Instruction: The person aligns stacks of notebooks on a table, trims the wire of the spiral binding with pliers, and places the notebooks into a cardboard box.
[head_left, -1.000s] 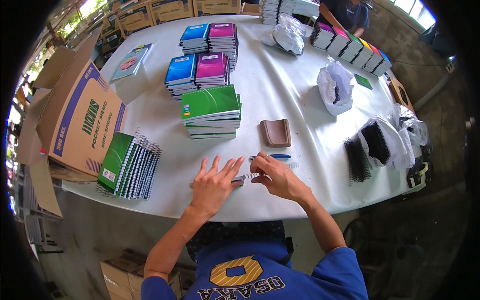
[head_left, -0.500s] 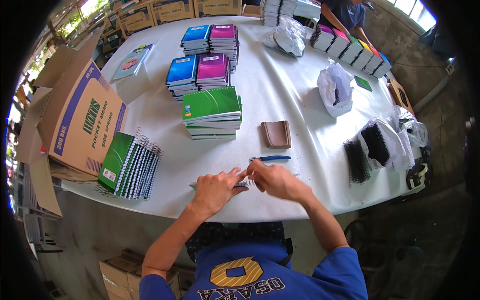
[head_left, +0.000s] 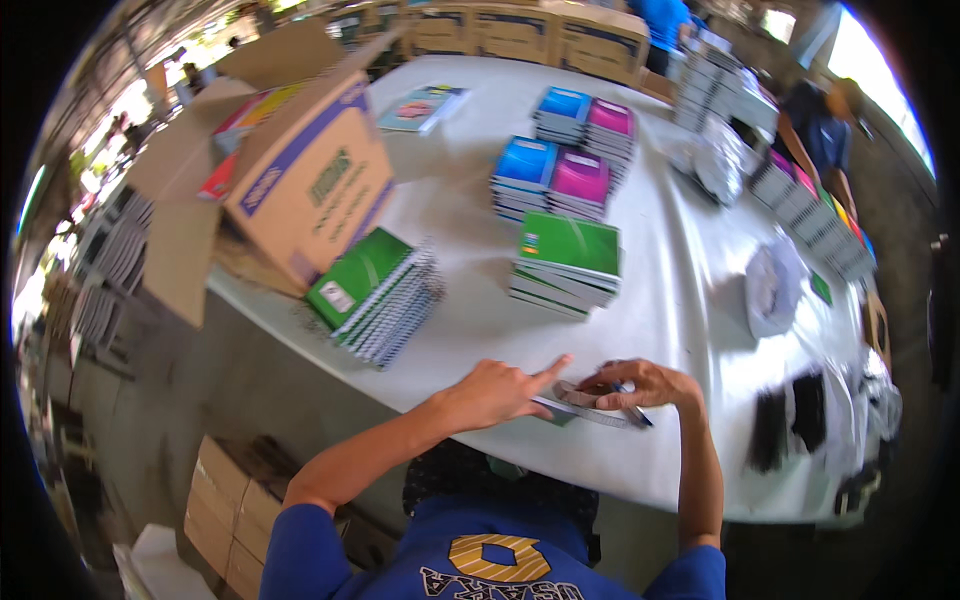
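My left hand [head_left: 495, 393] is at the table's near edge, index finger stretched out, thumb and curled fingers at a small green notebook [head_left: 561, 418]. A wire coil [head_left: 603, 416] runs along the notebook's edge, blurred. My right hand [head_left: 645, 383] is just right of it, fingers bent over a brown curved block [head_left: 574, 393]. Blue-handled pliers [head_left: 639, 417] show partly under that hand; whether it touches them I cannot tell. Beyond stands a stack of green notebooks [head_left: 568, 245]. To the left, more green notebooks [head_left: 362, 277] lean together with coils at their edges.
A large open carton [head_left: 320, 190] stands at the left. Blue notebooks [head_left: 523, 162] and purple notebooks [head_left: 580, 178] are stacked farther back. Right are a white plastic bag [head_left: 773, 290] and black coils [head_left: 808, 410]. A co-worker [head_left: 820, 125] is by coloured notebooks [head_left: 815, 215] at the far right.
The view has swung left, so the table's things sit farther right. My right hand has left the coil and taken the brown block toward the notebook. My left index finger has straightened.
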